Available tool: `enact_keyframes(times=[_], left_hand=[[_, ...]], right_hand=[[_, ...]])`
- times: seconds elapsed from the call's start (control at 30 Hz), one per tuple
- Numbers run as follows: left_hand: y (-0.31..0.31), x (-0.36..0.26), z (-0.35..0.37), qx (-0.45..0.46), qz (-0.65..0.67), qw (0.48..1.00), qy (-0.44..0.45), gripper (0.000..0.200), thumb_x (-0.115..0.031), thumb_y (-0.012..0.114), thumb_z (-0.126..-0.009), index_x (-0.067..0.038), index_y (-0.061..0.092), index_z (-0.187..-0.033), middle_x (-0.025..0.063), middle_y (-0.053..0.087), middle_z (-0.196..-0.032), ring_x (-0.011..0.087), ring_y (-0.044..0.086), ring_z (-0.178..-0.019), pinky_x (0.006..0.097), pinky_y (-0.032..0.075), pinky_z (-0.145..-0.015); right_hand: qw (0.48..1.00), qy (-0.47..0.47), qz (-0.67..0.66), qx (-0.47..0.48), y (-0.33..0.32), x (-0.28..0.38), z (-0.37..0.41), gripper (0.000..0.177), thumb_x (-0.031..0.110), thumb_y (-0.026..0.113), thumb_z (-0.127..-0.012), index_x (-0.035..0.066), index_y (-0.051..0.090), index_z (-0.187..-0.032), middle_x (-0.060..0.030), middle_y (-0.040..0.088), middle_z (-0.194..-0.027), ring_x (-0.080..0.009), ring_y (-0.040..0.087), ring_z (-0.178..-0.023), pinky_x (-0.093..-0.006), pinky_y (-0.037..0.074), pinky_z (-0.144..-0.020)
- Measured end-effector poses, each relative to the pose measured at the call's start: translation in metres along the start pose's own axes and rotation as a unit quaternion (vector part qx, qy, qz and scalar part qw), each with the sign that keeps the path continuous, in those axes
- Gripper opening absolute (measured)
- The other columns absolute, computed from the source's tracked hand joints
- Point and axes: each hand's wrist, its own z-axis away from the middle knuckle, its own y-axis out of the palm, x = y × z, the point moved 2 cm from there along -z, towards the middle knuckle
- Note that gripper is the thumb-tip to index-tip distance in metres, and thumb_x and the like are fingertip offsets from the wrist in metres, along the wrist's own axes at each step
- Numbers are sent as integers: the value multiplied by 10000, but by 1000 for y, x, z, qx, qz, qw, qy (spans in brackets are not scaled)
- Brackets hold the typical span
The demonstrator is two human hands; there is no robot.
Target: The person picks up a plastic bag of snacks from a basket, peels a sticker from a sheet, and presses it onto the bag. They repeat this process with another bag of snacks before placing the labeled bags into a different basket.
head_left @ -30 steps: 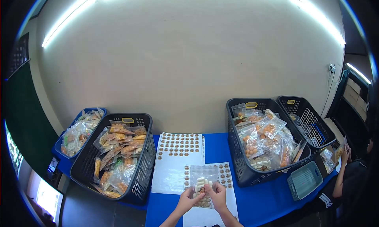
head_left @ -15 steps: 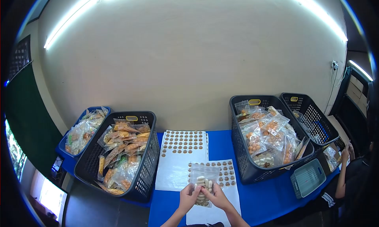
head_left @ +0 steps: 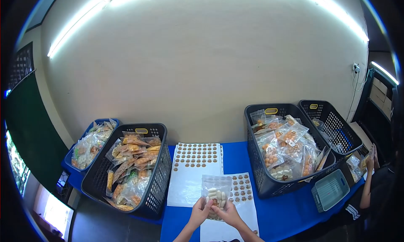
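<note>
Both my hands hold one clear snack bag (head_left: 216, 190) of pale, oblong pieces, upright above the lower sticker sheet (head_left: 240, 193). My left hand (head_left: 200, 211) grips its lower left edge. My right hand (head_left: 227, 212) pinches the lower right part, with fingers on a round brown sticker on the bag's front. A second sticker sheet (head_left: 195, 158), with rows of brown round stickers along its top, lies farther back on the blue table (head_left: 277, 208).
A black basket (head_left: 155, 174) of packed snack bags stands at the left, a blue basket (head_left: 90, 143) behind it. At the right stand a black basket (head_left: 259, 174) of filled bags, another black basket (head_left: 336, 128) and a teal lid (head_left: 330, 190). Another person's hands (head_left: 370, 162) work at the far right.
The view has shifted slightly. My hands and the bag have stayed in nearly the same spot above the sheet, with my right fingers now on the bag's front sticker.
</note>
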Motion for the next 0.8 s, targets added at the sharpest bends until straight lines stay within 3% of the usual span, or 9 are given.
enact_keyframes(times=[0.3,0.43,0.53,0.63,0.73,0.8], left_hand=[[-5,-4,4,11,-81,996,-19,243,-215,551,-868,26,534,-897,30,577,-737,45,505,-648,200,431,-559],[-2,-13,4,34,1,998,-54,223,-210,519,-885,10,516,-919,40,580,-817,53,531,-729,193,444,-611],[-4,-4,4,47,25,996,-78,240,-212,518,-886,15,504,-961,48,576,-854,56,531,-760,194,446,-626],[-8,4,4,66,39,992,-96,297,-217,545,-870,27,488,-1027,65,579,-899,71,544,-782,205,461,-647],[-6,7,8,79,-14,995,-59,383,-237,602,-833,36,478,-1070,88,587,-917,93,563,-775,222,478,-658],[-5,4,12,98,-56,993,-38,413,-233,622,-818,42,467,-1084,107,582,-955,113,569,-825,236,482,-696]], right_hand=[[998,28,-59,6,0,-7,-1,315,101,535,-855,-28,441,-1127,-77,550,-1023,-108,535,-907,-248,454,-775],[997,25,-72,15,-4,-12,1,315,125,515,-851,-23,458,-1122,-82,575,-971,-101,565,-816,-227,474,-661],[994,47,-103,11,-6,-18,1,330,141,534,-848,-16,457,-1127,-76,575,-952,-90,565,-803,-213,469,-643],[995,43,-82,-19,-2,1,4,294,153,536,-866,-30,484,-1090,-64,582,-956,-93,555,-825,-229,456,-716],[994,18,-86,-66,1,16,2,246,169,558,-858,-26,544,-1008,-45,607,-871,-83,562,-771,-221,459,-679],[993,-31,-20,-113,-4,6,-5,236,190,568,-849,-25,569,-945,-60,618,-817,-92,574,-735,-233,462,-629]])
